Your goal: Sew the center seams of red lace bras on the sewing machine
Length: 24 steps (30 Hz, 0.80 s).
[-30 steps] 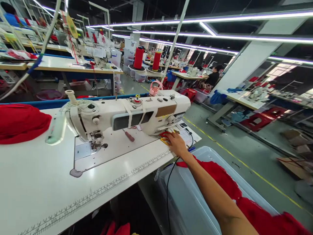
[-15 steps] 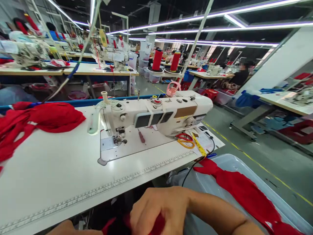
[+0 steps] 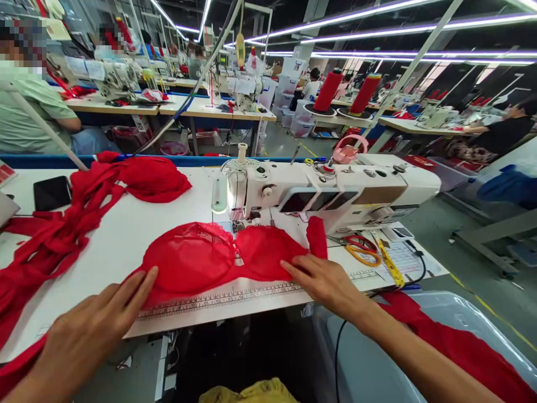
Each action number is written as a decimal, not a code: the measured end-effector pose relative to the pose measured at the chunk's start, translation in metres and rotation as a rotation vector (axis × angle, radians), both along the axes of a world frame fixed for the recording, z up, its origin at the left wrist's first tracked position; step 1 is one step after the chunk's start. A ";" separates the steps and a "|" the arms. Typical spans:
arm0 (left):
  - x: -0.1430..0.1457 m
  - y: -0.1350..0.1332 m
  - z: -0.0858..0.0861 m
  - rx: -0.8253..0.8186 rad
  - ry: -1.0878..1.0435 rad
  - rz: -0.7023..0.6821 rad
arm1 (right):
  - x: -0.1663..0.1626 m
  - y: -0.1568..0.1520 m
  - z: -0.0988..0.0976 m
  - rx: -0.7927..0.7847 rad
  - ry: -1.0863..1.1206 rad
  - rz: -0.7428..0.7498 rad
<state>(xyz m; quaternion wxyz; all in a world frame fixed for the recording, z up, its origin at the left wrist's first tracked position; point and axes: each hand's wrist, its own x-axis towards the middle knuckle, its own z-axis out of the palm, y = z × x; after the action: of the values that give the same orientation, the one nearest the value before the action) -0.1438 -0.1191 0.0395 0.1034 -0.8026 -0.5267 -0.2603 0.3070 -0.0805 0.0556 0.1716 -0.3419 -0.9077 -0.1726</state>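
Observation:
A red bra (image 3: 184, 260) with lace along its upper edges lies spread on the white table, both cups facing up. My left hand (image 3: 94, 319) grips its left edge, thumb and fingers close together on the fabric. At the other end, my right hand (image 3: 325, 280) holds the right cup's lower edge; a red strip of the bra stands up just beyond it. Directly behind the bra is the white sewing machine (image 3: 361, 187), its needle area close to the middle between the cups. The undersides of my fingers are hidden.
A heap of red fabric (image 3: 54, 235) lies at the left near a black phone (image 3: 52, 193). Scissors (image 3: 361, 249) and a yellow tape measure (image 3: 389, 263) lie at the right. Below stands a clear plastic bin (image 3: 444, 305) with red fabric. Other people sit at machines beyond.
Both hands have come up from below the table edge and moved apart. The bra now lies spread before the machine. The view has turned left.

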 end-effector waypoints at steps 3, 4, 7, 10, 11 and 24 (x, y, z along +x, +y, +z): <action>0.019 -0.005 -0.007 0.000 0.220 -0.150 | -0.015 -0.010 -0.012 -0.154 0.094 -0.004; 0.030 -0.005 -0.006 0.009 0.185 -0.192 | -0.022 -0.010 -0.012 -0.178 0.161 0.006; 0.074 0.006 -0.003 -0.013 -0.065 -0.306 | -0.052 0.003 -0.009 -0.219 0.353 0.110; 0.118 0.034 -0.015 -0.083 -0.214 -0.379 | -0.083 0.026 -0.018 -0.325 0.344 0.191; 0.129 0.043 -0.022 -0.118 -0.200 -0.345 | -0.090 0.033 -0.024 -0.343 0.311 0.170; 0.140 0.069 -0.031 -0.151 -0.145 -0.249 | -0.089 0.042 -0.034 -0.446 0.389 0.025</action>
<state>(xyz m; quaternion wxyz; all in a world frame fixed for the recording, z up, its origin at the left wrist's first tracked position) -0.0033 -0.0501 0.0081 -0.0284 -0.8462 -0.4474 -0.2880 0.2185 -0.0389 0.0212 0.2650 -0.3867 -0.8774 0.1018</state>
